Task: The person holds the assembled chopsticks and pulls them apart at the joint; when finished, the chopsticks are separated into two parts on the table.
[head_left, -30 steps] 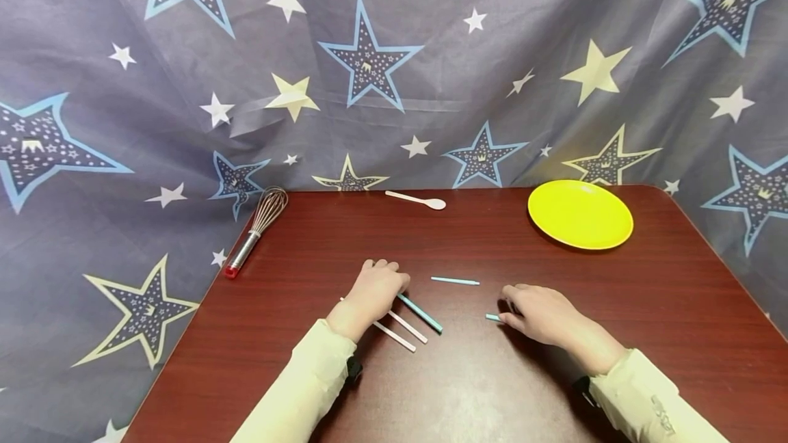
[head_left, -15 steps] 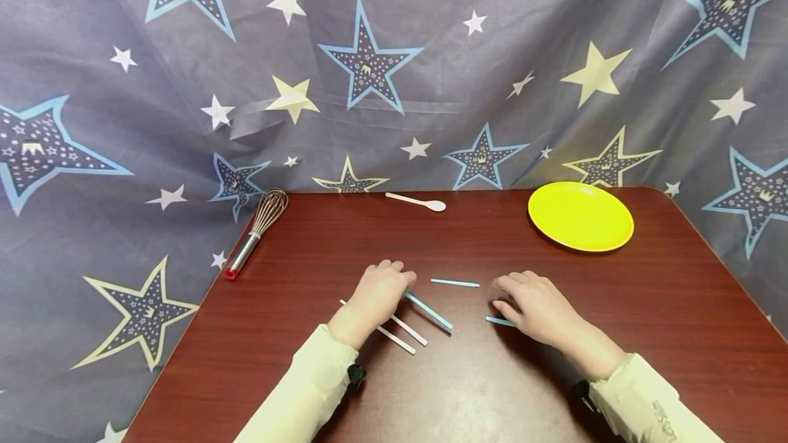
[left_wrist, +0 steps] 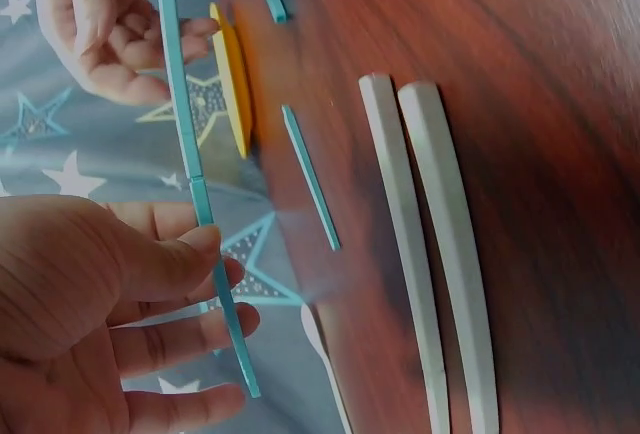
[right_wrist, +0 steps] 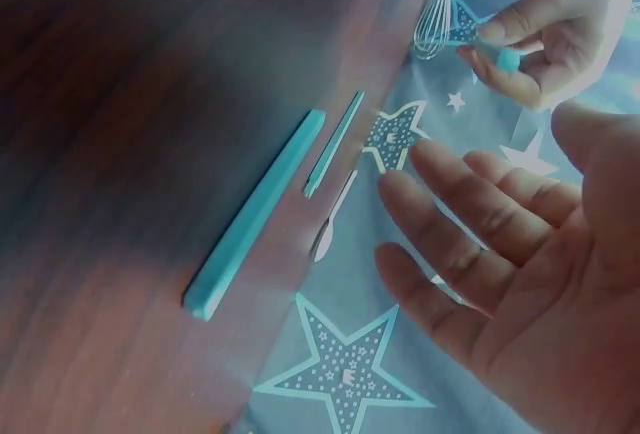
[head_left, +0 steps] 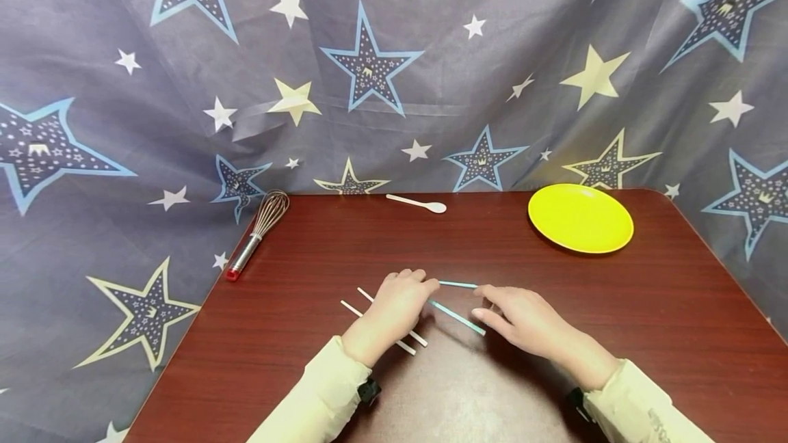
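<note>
My left hand (head_left: 394,310) pinches a teal chopstick (head_left: 457,317) between thumb and fingers, raised off the table. A joint line crosses the chopstick (left_wrist: 185,104) partway along in the left wrist view. Close to its free end is my right hand (head_left: 529,320), fingers spread and nothing in them. Two pale chopsticks (left_wrist: 405,244) lie side by side beneath my left hand. Two shorter teal chopstick pieces rest on the table: one piece (head_left: 457,284) beyond the hands, another (right_wrist: 255,214) hidden by my right hand in the head view.
On the brown table (head_left: 615,292), a whisk (head_left: 257,234) lies at the left edge and a white spoon (head_left: 418,203) at the back. A yellow plate (head_left: 581,218) sits at the back right. Behind the table hangs a star-patterned curtain (head_left: 382,128).
My left hand has lifted the teal chopstick and carried it right, toward my right hand. My right hand has come off the near teal piece and shifted slightly left.
</note>
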Available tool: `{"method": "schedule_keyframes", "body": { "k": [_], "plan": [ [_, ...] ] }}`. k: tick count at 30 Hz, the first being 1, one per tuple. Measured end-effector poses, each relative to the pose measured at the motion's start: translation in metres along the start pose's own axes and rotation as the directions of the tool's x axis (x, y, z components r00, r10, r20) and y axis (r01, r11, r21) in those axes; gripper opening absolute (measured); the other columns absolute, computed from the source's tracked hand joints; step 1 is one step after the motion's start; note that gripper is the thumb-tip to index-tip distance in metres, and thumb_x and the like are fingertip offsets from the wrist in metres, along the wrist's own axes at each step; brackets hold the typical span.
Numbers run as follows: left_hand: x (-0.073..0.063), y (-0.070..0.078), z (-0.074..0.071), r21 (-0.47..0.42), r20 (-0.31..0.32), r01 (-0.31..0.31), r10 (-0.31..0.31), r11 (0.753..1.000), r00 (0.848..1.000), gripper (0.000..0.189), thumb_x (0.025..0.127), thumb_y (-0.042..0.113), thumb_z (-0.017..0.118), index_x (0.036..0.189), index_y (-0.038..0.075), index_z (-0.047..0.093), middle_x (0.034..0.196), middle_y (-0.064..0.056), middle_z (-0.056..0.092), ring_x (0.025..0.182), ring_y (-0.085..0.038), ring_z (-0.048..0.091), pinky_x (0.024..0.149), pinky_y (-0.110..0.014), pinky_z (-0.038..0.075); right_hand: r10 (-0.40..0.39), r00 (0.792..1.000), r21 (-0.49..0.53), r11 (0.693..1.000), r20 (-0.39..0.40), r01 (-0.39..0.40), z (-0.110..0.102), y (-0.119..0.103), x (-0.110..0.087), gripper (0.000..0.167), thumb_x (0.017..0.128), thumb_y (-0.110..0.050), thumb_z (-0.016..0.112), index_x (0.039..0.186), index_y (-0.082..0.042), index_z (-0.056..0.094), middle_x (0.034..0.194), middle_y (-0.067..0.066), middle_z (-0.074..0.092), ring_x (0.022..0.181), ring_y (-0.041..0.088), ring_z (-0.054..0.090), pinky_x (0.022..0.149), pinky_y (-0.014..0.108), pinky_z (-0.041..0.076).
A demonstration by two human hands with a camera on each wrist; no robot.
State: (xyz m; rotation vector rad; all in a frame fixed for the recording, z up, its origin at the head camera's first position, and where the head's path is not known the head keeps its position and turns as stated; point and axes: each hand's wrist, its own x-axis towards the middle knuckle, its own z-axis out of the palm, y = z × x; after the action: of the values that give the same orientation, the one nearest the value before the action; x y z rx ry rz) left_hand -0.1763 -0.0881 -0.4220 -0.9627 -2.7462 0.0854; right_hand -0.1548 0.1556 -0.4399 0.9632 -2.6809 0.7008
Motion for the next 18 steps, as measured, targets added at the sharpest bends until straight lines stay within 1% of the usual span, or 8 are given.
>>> {"method": "schedule_keyframes", "body": {
  "k": [3,5,8,14,18],
  "plan": [
    [0.0,0.005,0.0,-0.001,-0.002,-0.005,0.005,1.0,1.0,0.037,0.073,0.008,0.077,0.107,0.021,0.068,0.089,0.001,0.061,0.081,-0.021,0.062,0.069,-0.036,0.05,-0.017,1.0,0.025,1.0,0.024,0.017,0.002,-0.004,0.0,0.026,0.094,-0.031,0.065,0.111,-0.012,0.064,0.079,-0.018,0.059,0.069,-0.002,0.056,0.064,0.028,0.049],
    [0.0,0.008,0.0,0.003,-0.01,-0.009,0.009,1.0,1.0,0.037,0.074,0.007,0.077,0.107,0.021,0.068,0.088,0.001,0.061,0.079,-0.021,0.062,0.066,-0.036,0.05,-0.029,0.999,0.043,0.999,0.036,0.027,0.003,-0.006,0.0,0.026,0.094,-0.03,0.065,0.111,-0.011,0.064,0.078,-0.019,0.059,0.069,-0.002,0.055,0.064,0.027,0.048],
    [-0.001,0.011,0.0,-0.005,-0.025,-0.018,0.018,1.0,1.0,0.034,0.074,0.007,0.077,0.103,0.02,0.067,0.086,0.001,0.059,0.075,-0.021,0.062,0.061,-0.034,0.05,-0.05,0.998,0.063,0.997,0.046,0.047,0.004,-0.009,0.0,0.025,0.094,-0.028,0.065,0.111,-0.01,0.064,0.078,-0.018,0.059,0.068,-0.003,0.054,0.064,0.026,0.048],
    [-0.002,0.016,0.003,-0.031,-0.049,-0.037,0.035,0.999,0.998,0.032,0.072,0.006,0.077,0.099,0.018,0.063,0.085,0.001,0.057,0.072,-0.02,0.062,0.057,-0.033,0.049,-0.103,0.994,0.039,0.994,0.04,0.102,0.005,-0.014,0.0,0.02,0.091,-0.023,0.067,0.106,-0.009,0.066,0.081,-0.012,0.06,0.071,0.005,0.057,0.066,0.028,0.048],
    [-0.003,0.02,0.004,-0.043,-0.065,-0.052,0.049,0.998,0.997,0.036,0.07,0.004,0.078,0.099,0.017,0.061,0.087,0.0,0.057,0.072,-0.02,0.062,0.056,-0.033,0.05,-0.103,0.993,0.023,0.995,0.049,0.102,0.006,-0.015,-0.001,0.014,0.09,-0.022,0.069,0.1,-0.012,0.066,0.082,-0.012,0.058,0.072,0.006,0.055,0.066,0.029,0.047]
  ]
}}
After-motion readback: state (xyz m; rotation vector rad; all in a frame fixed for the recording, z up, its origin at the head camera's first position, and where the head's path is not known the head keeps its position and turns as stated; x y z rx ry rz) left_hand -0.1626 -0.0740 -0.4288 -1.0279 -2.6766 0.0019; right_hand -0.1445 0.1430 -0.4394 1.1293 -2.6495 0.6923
